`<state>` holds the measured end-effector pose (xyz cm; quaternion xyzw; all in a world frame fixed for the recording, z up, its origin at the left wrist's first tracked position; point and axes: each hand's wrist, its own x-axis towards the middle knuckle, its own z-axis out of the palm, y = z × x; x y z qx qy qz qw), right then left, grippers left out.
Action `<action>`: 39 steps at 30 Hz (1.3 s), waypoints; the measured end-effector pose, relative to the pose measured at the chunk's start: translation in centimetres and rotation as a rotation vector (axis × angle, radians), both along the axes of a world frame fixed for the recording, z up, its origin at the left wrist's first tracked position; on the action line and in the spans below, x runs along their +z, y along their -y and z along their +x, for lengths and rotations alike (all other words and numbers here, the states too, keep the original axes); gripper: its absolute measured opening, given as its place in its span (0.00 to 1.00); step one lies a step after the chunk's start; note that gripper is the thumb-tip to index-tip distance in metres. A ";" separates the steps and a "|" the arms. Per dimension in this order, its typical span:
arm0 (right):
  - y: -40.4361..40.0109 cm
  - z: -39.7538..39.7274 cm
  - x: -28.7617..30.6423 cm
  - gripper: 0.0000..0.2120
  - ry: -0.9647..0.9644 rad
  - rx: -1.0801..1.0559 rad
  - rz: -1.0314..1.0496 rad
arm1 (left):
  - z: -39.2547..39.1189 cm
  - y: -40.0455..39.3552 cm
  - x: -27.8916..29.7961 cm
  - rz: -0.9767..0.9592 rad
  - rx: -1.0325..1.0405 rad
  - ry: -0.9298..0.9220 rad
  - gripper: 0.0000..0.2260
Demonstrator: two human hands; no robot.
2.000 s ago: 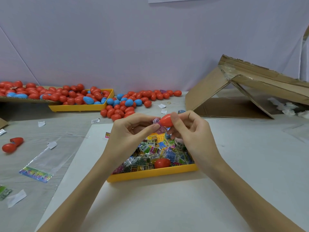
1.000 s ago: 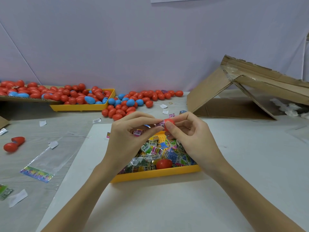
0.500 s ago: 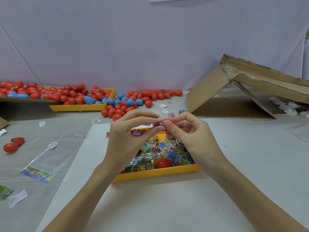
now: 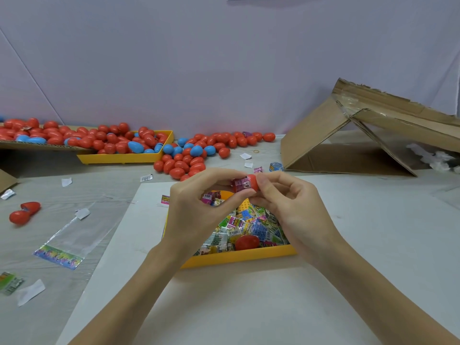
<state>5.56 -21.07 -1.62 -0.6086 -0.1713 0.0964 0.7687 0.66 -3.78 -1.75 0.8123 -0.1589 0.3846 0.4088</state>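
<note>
Both hands meet above a yellow tray (image 4: 239, 257) filled with several small colourful packets (image 4: 249, 225). My right hand (image 4: 293, 210) pinches a red egg half (image 4: 252, 184) between thumb and fingers. My left hand (image 4: 196, 210) pinches a small pink packet (image 4: 240, 185) that sits at the mouth of that egg half. Another red egg half (image 4: 247, 242) lies among the packets near the tray's front wall.
A second yellow tray (image 4: 124, 158) and a cardboard sheet at the back left hold several red and blue eggs (image 4: 189, 155), which spill onto the table. An open cardboard box (image 4: 361, 135) lies at right. Two red egg halves (image 4: 23, 212), a clear bag (image 4: 74, 235) and paper scraps lie at left.
The egg half has turned in my right hand from pointing up to lying sideways, and my left hand has brought the pink packet up against its open end.
</note>
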 end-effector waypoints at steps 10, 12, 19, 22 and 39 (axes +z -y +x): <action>-0.4 -0.1 -0.4 0.12 -0.416 0.135 0.240 | 0.3 0.5 -0.8 0.008 0.032 -0.031 0.16; -0.4 0.0 -0.4 0.12 -0.466 0.126 0.258 | 0.4 0.5 -0.9 -0.024 -0.006 -0.074 0.17; -0.5 -0.4 -0.3 0.17 -0.310 0.104 0.074 | 0.4 0.4 -1.0 -0.007 0.017 -0.089 0.17; -0.8 -0.6 0.1 0.22 -0.241 0.121 0.001 | 0.3 0.3 -0.8 0.083 0.071 -0.058 0.15; -0.7 -0.6 0.2 0.20 -0.188 0.205 -0.047 | 0.2 0.3 -0.8 0.095 0.057 -0.083 0.15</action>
